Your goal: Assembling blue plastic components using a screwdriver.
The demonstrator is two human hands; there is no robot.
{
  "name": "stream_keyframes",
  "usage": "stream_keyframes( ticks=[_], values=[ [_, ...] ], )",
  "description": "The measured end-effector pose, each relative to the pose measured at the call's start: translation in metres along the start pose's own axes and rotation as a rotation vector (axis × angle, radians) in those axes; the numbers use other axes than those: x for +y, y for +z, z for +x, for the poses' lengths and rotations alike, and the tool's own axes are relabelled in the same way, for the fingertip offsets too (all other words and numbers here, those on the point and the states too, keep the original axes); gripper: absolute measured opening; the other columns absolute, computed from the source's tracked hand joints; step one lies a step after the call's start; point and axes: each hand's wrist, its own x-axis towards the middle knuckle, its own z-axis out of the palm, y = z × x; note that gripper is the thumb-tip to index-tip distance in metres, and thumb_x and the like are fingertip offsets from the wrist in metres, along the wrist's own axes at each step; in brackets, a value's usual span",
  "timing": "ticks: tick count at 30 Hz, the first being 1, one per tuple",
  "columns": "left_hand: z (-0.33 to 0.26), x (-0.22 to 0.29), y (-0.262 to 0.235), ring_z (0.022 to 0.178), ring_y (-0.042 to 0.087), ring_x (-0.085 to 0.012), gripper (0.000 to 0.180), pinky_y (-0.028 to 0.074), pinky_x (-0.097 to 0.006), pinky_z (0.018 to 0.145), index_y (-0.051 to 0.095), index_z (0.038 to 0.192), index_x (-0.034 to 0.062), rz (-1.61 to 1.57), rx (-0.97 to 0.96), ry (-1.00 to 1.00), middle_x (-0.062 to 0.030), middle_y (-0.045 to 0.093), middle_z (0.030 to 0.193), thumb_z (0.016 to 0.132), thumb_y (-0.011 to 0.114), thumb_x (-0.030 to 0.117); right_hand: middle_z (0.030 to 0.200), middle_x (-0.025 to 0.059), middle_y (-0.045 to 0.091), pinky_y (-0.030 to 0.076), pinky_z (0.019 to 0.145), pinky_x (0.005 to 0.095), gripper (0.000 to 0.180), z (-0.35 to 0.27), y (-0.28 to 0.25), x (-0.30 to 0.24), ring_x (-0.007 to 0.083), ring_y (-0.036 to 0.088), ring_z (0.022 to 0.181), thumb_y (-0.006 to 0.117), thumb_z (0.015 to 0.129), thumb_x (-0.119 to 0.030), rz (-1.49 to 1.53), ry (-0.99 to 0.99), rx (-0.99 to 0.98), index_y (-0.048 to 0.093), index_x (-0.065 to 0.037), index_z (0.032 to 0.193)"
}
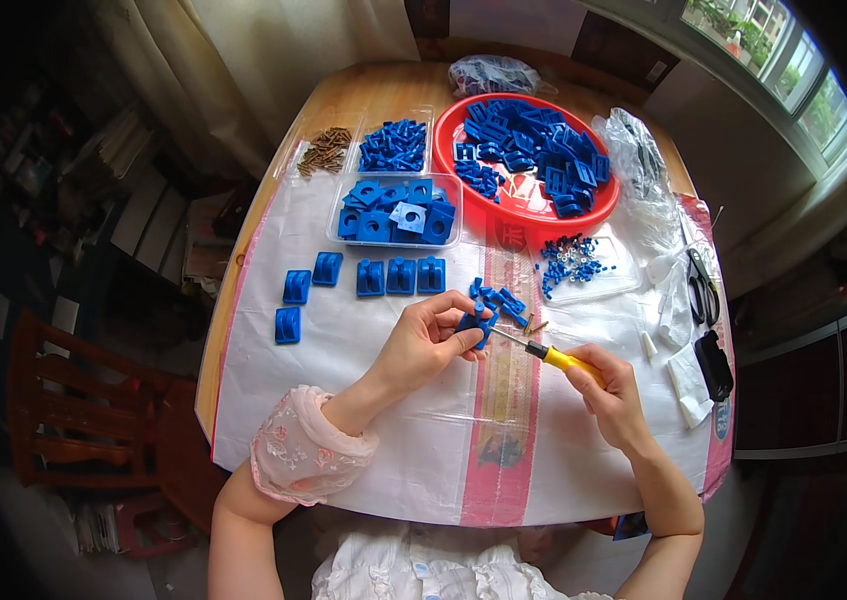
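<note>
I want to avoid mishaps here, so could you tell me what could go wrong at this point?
The screwdriver tip points toward the left hand holding the blue part, so a slip could jab the fingers. Loose small pieces lie just beyond the hands and could be knocked away.

A loose pink sleeve cover (301,455) with a pale lace pattern is being worn on the left forearm, gathered at both ends by elastic. Nothing is being worn on the right forearm. White ruffled clothing (413,575) is being seen at the near edge.
</note>
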Motion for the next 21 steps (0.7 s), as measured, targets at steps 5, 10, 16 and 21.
stream_keyframes(
  ticks=[5,10,16,21],
  values=[
    [0.001,0.001,0.002,0.086,0.072,-0.0135,0.022,0.058,-0.023,0.077,0.063,0.117,0.0031,0.061,0.081,-0.021,-0.0094,0.073,0.100,0.096,0.066,0.001,0.076,-0.0025,0.054,0.033,0.060,0.0233,0.019,0.005,-0.002,0.007,0.0041,0.043,0.069,0.063,0.099,-0.014,-0.125,-0.117,0.021,0.067,0.003,0.106],
    [-0.004,0.010,0.012,0.083,0.072,-0.0130,0.037,0.059,-0.023,0.073,0.056,0.129,0.0037,0.224,0.136,0.037,-0.0080,0.071,0.091,0.093,0.068,0.000,0.074,0.0012,0.053,0.035,0.058,0.0224,0.022,0.008,-0.015,0.002,0.0086,0.046,0.065,0.056,0.104,-0.022,0.360,0.017,-0.083,0.057,0.000,0.110],
    [-0.015,0.013,0.029,0.076,0.074,-0.0221,0.062,0.060,-0.032,0.066,0.040,0.140,0.0057,0.722,0.120,0.270,-0.0121,0.070,0.084,0.087,0.072,0.000,0.092,0.0101,0.061,0.048,0.070,0.0295,0.015,0.010,0.004,0.015,0.0132,0.055,0.077,0.052,0.106,-0.020,0.561,-0.021,-0.188,0.045,-0.007,0.109],
    [-0.023,0.006,0.040,0.073,0.071,-0.0381,0.066,0.057,-0.044,0.062,0.035,0.142,0.0059,0.820,0.058,0.427,-0.0196,0.067,0.084,0.087,0.071,0.001,0.092,0.0067,0.059,0.045,0.068,0.0271,0.023,0.008,0.022,0.028,0.0106,0.053,0.078,0.063,0.098,-0.005,0.587,-0.083,-0.215,0.045,-0.008,0.112]
  ],
)
